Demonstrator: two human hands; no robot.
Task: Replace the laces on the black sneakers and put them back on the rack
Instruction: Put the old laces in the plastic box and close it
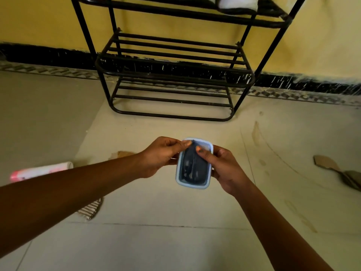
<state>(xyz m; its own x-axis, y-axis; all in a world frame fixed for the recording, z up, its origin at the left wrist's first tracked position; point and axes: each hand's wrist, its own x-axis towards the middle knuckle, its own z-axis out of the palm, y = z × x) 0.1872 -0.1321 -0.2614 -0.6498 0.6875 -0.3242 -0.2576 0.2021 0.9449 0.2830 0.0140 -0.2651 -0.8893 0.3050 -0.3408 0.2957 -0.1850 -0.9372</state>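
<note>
A pale tiled floor (175, 241) fills most of the view and meets a yellow wall (39, 20) with a dark, scuffed skirting band. The black metal shoe rack (172, 67) stands on the floor against that wall, straight ahead; its two lower slatted shelves are bare, and something white (238, 2) sits on the upper shelf, cut off by the frame edge. Both bare forearms reach forward above the floor, in front of the rack. The left hand (158, 157) pinches the far left corner of a light-blue plastic container (192, 186), its fingers (176, 142) curled on the rim. The right hand (224, 167) grasps the container's right side, with the thumb laid across the top. Dark contents show inside, too blurred to identify. A pink-and-white tube (41, 171) lies on the floor to the left, a striped cloth (91, 209) shows under the left forearm, and a brown scrap (324, 162) lies far right
</note>
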